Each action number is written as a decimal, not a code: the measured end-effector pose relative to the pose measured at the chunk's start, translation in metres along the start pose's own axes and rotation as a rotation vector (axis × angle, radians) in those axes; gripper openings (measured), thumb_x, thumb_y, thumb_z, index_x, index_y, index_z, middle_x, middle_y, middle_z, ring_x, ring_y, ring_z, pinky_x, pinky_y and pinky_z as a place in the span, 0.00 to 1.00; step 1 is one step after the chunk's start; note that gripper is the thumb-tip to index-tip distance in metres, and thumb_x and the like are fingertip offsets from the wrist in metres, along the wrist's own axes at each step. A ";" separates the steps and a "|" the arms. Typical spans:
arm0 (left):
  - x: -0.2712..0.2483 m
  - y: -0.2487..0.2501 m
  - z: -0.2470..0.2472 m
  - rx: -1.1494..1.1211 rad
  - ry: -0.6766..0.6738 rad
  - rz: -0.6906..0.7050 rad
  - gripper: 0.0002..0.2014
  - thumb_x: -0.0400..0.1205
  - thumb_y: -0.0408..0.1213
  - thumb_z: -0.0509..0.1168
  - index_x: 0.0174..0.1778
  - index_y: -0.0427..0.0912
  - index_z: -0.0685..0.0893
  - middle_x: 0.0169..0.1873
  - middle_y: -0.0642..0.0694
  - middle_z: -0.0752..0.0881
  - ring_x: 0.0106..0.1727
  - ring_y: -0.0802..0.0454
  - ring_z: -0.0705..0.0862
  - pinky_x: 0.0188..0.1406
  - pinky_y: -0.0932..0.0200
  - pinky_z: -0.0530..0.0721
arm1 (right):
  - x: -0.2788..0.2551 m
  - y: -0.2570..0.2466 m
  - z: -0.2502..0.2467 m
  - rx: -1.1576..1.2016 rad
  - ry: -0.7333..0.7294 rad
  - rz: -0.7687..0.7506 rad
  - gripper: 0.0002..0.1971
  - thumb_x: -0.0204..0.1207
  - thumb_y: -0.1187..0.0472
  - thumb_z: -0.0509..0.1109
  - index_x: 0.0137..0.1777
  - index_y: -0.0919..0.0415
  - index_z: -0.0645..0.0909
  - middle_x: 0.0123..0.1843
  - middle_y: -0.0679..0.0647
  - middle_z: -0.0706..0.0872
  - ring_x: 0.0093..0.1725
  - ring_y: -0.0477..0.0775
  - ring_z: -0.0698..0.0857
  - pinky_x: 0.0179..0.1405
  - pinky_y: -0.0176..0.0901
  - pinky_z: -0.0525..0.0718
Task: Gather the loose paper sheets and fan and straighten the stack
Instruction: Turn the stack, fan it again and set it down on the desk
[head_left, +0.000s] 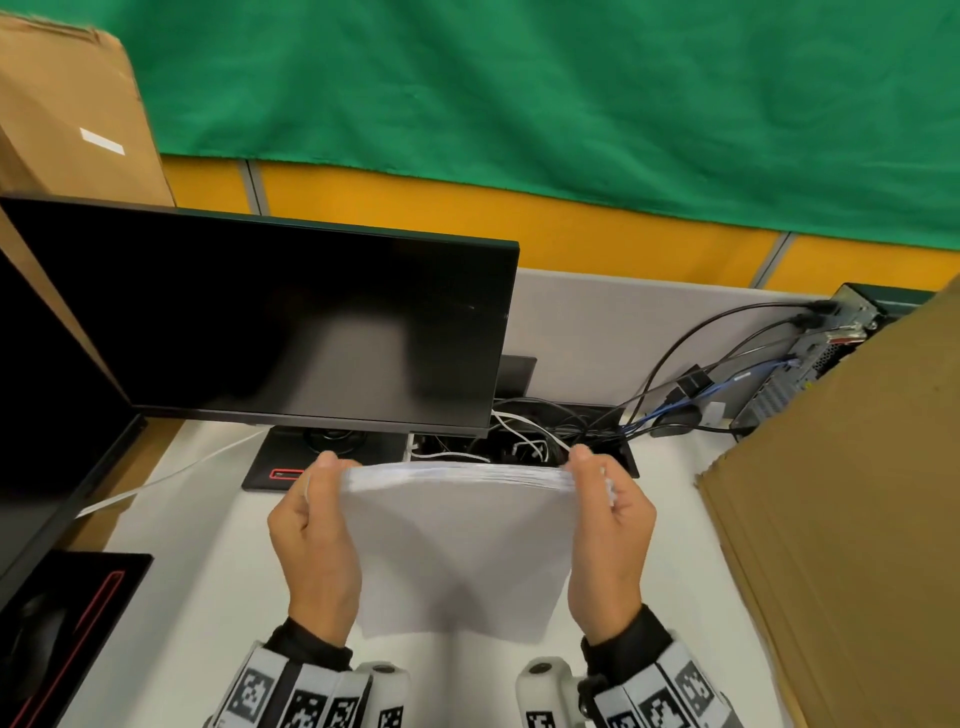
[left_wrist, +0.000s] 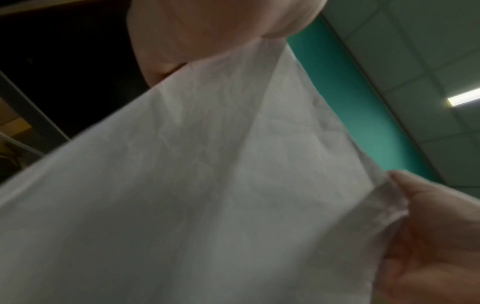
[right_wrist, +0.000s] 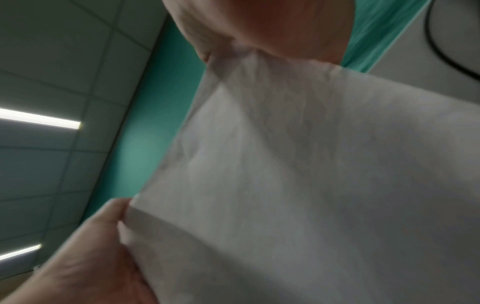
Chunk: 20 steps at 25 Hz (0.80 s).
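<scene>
A stack of white paper sheets (head_left: 457, 540) is held up above the white desk, its far edge slightly fanned. My left hand (head_left: 311, 530) grips the stack's left side, thumb near the far corner. My right hand (head_left: 608, 525) grips the right side the same way. In the left wrist view the paper stack (left_wrist: 207, 185) fills the picture, pinched between the left hand (left_wrist: 213, 30) above and the other hand at the lower right. In the right wrist view the paper stack (right_wrist: 311, 174) is pinched under the right hand (right_wrist: 262, 26).
A dark monitor (head_left: 270, 322) stands just beyond the stack, a second screen (head_left: 47, 415) at the left. Tangled cables (head_left: 545, 431) lie behind. Cardboard sheets (head_left: 852, 519) lean at the right, a cardboard box (head_left: 72, 104) at the far left. The white desk (head_left: 208, 571) lies below.
</scene>
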<state>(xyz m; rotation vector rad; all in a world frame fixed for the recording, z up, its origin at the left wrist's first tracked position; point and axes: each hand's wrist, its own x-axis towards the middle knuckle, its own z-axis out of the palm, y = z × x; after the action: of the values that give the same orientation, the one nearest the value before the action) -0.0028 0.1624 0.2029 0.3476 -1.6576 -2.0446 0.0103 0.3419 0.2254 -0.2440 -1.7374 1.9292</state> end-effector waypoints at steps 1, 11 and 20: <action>-0.002 0.003 0.003 -0.002 -0.003 0.013 0.21 0.73 0.56 0.58 0.27 0.42 0.82 0.24 0.46 0.80 0.34 0.44 0.78 0.35 0.55 0.76 | 0.002 0.001 0.000 0.032 0.050 0.032 0.23 0.74 0.49 0.67 0.25 0.63 0.66 0.27 0.53 0.65 0.31 0.53 0.64 0.32 0.44 0.65; 0.000 0.007 0.013 0.023 0.098 0.075 0.16 0.77 0.48 0.56 0.28 0.46 0.81 0.24 0.56 0.79 0.36 0.51 0.77 0.38 0.47 0.74 | 0.009 0.005 0.008 0.053 0.174 0.064 0.25 0.80 0.59 0.64 0.20 0.52 0.65 0.25 0.49 0.60 0.31 0.50 0.60 0.32 0.45 0.60; 0.004 -0.002 0.006 -0.023 -0.070 0.253 0.11 0.70 0.51 0.64 0.39 0.49 0.80 0.34 0.61 0.84 0.39 0.61 0.80 0.44 0.62 0.78 | 0.016 0.001 0.016 -0.006 0.258 -0.002 0.28 0.79 0.54 0.65 0.21 0.55 0.57 0.16 0.43 0.57 0.20 0.43 0.57 0.20 0.27 0.60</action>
<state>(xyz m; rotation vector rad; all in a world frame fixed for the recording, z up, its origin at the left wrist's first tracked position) -0.0092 0.1654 0.2025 0.0549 -1.6260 -1.9033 -0.0111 0.3358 0.2305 -0.4712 -1.5729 1.8021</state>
